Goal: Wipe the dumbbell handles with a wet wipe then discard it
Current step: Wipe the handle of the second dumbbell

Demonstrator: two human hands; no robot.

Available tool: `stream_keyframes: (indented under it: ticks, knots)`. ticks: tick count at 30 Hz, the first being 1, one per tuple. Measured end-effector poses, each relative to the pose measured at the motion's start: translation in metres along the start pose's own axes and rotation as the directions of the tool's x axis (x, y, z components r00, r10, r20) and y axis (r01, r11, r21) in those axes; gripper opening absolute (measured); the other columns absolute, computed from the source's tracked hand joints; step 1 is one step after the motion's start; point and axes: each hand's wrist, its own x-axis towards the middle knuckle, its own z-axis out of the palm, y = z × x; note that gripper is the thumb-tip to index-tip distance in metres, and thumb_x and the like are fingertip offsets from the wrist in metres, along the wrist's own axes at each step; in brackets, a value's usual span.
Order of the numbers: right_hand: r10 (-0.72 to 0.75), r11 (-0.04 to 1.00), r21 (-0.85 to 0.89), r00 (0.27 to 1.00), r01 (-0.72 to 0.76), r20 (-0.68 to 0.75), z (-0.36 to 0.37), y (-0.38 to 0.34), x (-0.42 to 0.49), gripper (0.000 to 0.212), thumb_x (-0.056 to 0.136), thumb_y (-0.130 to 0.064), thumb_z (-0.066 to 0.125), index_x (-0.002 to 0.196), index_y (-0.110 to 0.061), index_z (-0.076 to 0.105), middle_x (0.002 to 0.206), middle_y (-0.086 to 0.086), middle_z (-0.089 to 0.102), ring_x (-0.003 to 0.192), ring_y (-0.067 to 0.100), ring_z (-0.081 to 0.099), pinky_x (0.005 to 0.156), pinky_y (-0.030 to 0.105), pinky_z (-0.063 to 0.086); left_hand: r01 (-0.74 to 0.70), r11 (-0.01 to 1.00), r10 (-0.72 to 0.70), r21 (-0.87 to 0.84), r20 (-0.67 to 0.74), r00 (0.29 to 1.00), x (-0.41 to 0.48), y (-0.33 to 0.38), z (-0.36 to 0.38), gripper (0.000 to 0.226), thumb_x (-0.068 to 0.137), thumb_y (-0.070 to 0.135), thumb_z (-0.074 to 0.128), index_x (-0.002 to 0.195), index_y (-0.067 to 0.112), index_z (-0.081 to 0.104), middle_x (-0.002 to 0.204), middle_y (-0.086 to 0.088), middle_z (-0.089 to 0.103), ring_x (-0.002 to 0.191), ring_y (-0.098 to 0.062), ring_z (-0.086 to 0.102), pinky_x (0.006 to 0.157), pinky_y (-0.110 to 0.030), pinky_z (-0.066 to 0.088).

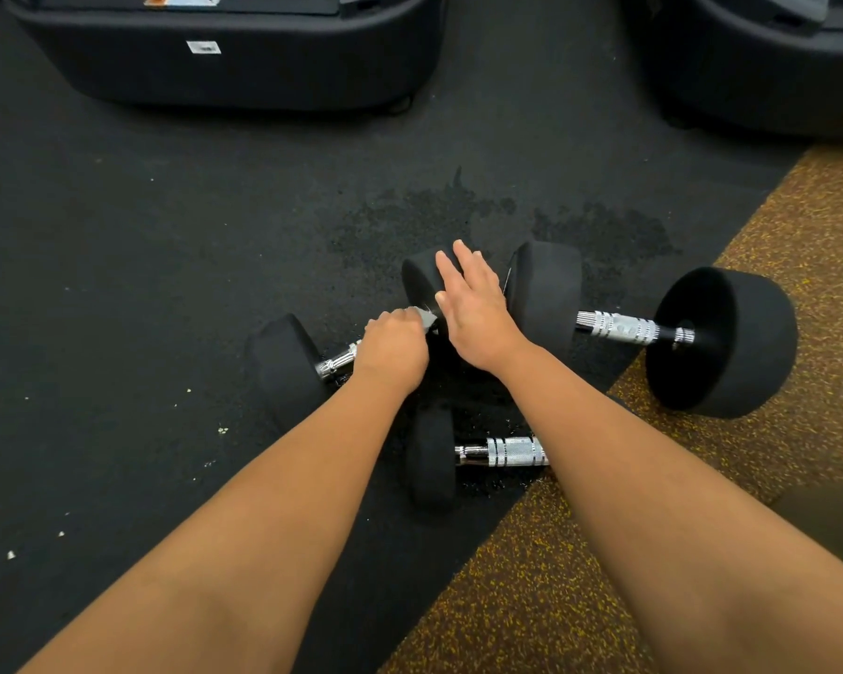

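Three black dumbbells with chrome knurled handles lie on the floor. My left hand (394, 350) is closed around the handle of the left dumbbell (283, 367), with a bit of the white wet wipe (427, 317) showing at my fingertips. My right hand (475, 306) lies flat, fingers spread, on that dumbbell's far black head. To the right, the large dumbbell (721, 340) shows a bare handle (621, 328). The near dumbbell (431, 459) lies under my right forearm, which hides part of its handle (509, 450).
Black rubber flooring (166, 284) has darker wet-looking patches (410, 221) beyond the dumbbells. A yellow-speckled mat (531, 576) runs diagonally at the right. Two bases of black gym machines (225, 70) (760, 65) stand at the top.
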Motion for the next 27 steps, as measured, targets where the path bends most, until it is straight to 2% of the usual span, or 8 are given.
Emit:
stream_keyframes:
  ticks: [4, 8, 11, 14, 17, 20, 24, 27]
  knots:
    - [-0.004, 1.000, -0.001, 1.000, 0.004, -0.006, 0.002, 0.001, 0.000, 0.052, 0.102, -0.023, 0.033, 0.150, -0.012, 0.016, 0.159, 0.010, 0.003, 0.147, 0.031, -0.003, 0.118, 0.041, 0.005, -0.151, 0.988, 0.149, -0.009, -0.106, 0.983, -0.015, -0.010, 0.012, 0.038, 0.081, -0.002, 0.046, 0.119, -0.001, 0.052, 0.116, -0.016, 0.055, 0.107, -0.032, 0.050, 0.095, -0.040, 0.041]
    - [-0.003, 1.000, -0.006, 1.000, 0.003, -0.009, 0.001, 0.000, 0.001, 0.052, 0.102, -0.022, 0.034, 0.150, -0.011, 0.017, 0.159, 0.011, 0.005, 0.146, 0.033, -0.001, 0.119, 0.042, 0.008, -0.128, 0.991, 0.131, 0.032, -0.155, 0.979, -0.027, -0.017, 0.013, 0.037, 0.079, -0.005, 0.046, 0.115, -0.004, 0.054, 0.110, -0.018, 0.057, 0.102, -0.033, 0.054, 0.091, -0.039, 0.043]
    - [-0.006, 1.000, -0.013, 1.000, 0.005, -0.016, 0.002, 0.001, 0.002, 0.052, 0.101, -0.021, 0.035, 0.149, -0.010, 0.019, 0.158, 0.013, 0.006, 0.146, 0.035, 0.001, 0.119, 0.043, 0.009, -0.030, 0.999, 0.032, 0.017, -0.099, 0.995, -0.023, -0.011, 0.003, 0.033, 0.084, -0.001, 0.043, 0.115, 0.000, 0.052, 0.113, -0.015, 0.057, 0.103, -0.031, 0.053, 0.085, -0.034, 0.040]
    - [-0.004, 1.000, -0.010, 1.000, 0.004, -0.013, 0.003, 0.001, 0.002, 0.052, 0.101, -0.021, 0.034, 0.149, -0.010, 0.018, 0.158, 0.013, 0.006, 0.146, 0.035, 0.000, 0.119, 0.044, 0.009, 0.077, 0.997, -0.077, -0.007, -0.022, 0.997, -0.011, -0.003, -0.008, 0.028, 0.086, 0.003, 0.044, 0.111, 0.002, 0.055, 0.113, -0.015, 0.059, 0.102, -0.033, 0.056, 0.082, -0.036, 0.043]
    - [-0.003, 1.000, -0.020, 1.000, 0.002, -0.014, 0.004, 0.001, 0.003, 0.052, 0.101, -0.020, 0.034, 0.149, -0.010, 0.017, 0.158, 0.013, 0.005, 0.146, 0.034, 0.000, 0.119, 0.044, 0.009, 0.054, 0.999, -0.054, -0.003, 0.035, 0.998, 0.000, 0.006, -0.011, 0.025, 0.087, 0.005, 0.047, 0.110, 0.003, 0.055, 0.113, -0.015, 0.060, 0.102, -0.034, 0.057, 0.082, -0.039, 0.044]
    - [-0.001, 1.000, -0.019, 1.000, 0.001, -0.016, 0.004, 0.002, 0.003, 0.052, 0.101, -0.021, 0.033, 0.150, -0.010, 0.017, 0.159, 0.012, 0.004, 0.146, 0.034, -0.001, 0.119, 0.044, 0.009, -0.017, 1.000, 0.017, -0.008, 0.019, 1.000, 0.002, 0.007, -0.006, 0.029, 0.088, 0.005, 0.047, 0.116, 0.003, 0.052, 0.117, -0.013, 0.058, 0.106, -0.031, 0.056, 0.086, -0.036, 0.043]
    - [-0.008, 1.000, -0.008, 1.000, 0.008, -0.022, 0.004, 0.002, 0.002, 0.052, 0.101, -0.023, 0.033, 0.150, -0.011, 0.017, 0.159, 0.011, 0.004, 0.147, 0.032, -0.001, 0.119, 0.044, 0.009, -0.180, 0.981, 0.184, 0.074, -0.057, 0.981, -0.014, -0.008, 0.014, 0.053, 0.089, 0.004, 0.043, 0.140, -0.003, 0.032, 0.144, -0.020, 0.037, 0.134, -0.034, 0.032, 0.111, -0.039, 0.026]
    - [-0.012, 1.000, 0.002, 1.000, 0.012, -0.023, 0.004, 0.002, 0.001, 0.052, 0.101, -0.023, 0.034, 0.149, -0.011, 0.018, 0.159, 0.011, 0.005, 0.147, 0.032, 0.000, 0.119, 0.044, 0.009, -0.142, 0.981, 0.143, 0.129, 0.005, 0.990, -0.030, -0.017, 0.023, 0.059, 0.094, 0.006, 0.035, 0.148, 0.001, 0.011, 0.157, -0.017, 0.009, 0.146, -0.034, 0.004, 0.117, -0.044, 0.005]
